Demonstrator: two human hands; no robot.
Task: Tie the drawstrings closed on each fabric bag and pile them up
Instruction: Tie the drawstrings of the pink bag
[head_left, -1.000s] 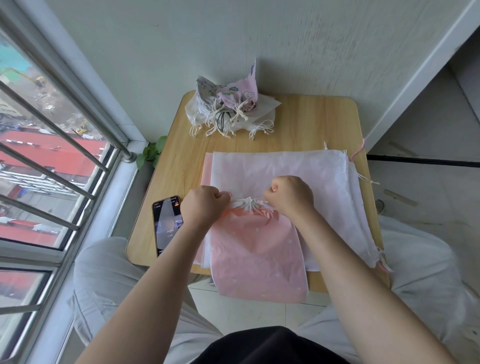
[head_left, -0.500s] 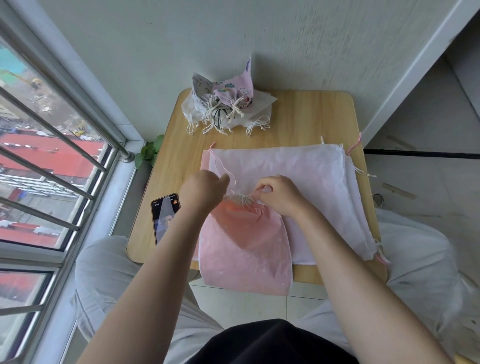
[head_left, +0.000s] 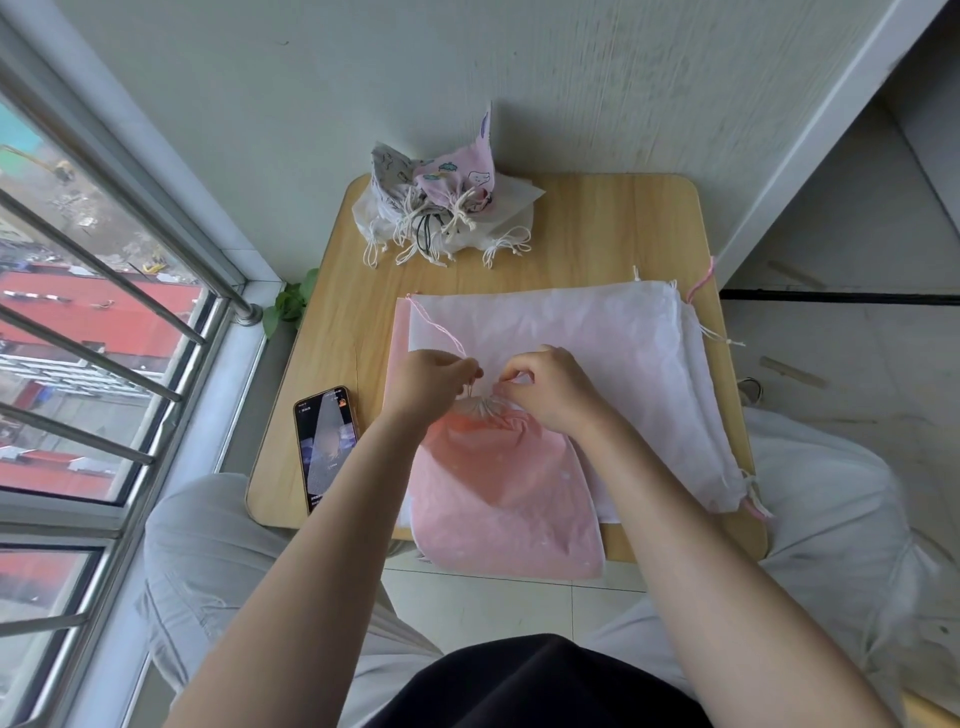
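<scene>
A pink fabric bag (head_left: 506, 499) lies on the near half of the small wooden table (head_left: 613, 228), its mouth gathered into tight pleats. My left hand (head_left: 431, 382) pinches the pink drawstring (head_left: 439, 327) just above the gathered mouth; the string's loose end trails up to the left. My right hand (head_left: 550, 387) pinches the other strand beside the mouth, thumb and forefinger forming a small ring. Under the pink bag lie flat white bags (head_left: 597, 332) stacked across the table. A pile of tied bags (head_left: 447, 208) sits at the table's far edge against the wall.
A phone (head_left: 326, 447) with a lit screen lies near the table's left front corner. A barred window runs along the left. The wall stands right behind the table. My knees in light trousers flank the table. A green plant (head_left: 291, 306) peeks out at the table's left side.
The pink bag's mouth went from wide pleats between two fists to a tight bunch. Both hands moved closer together and now pinch the strings; a loose pink strand now trails up-left.
</scene>
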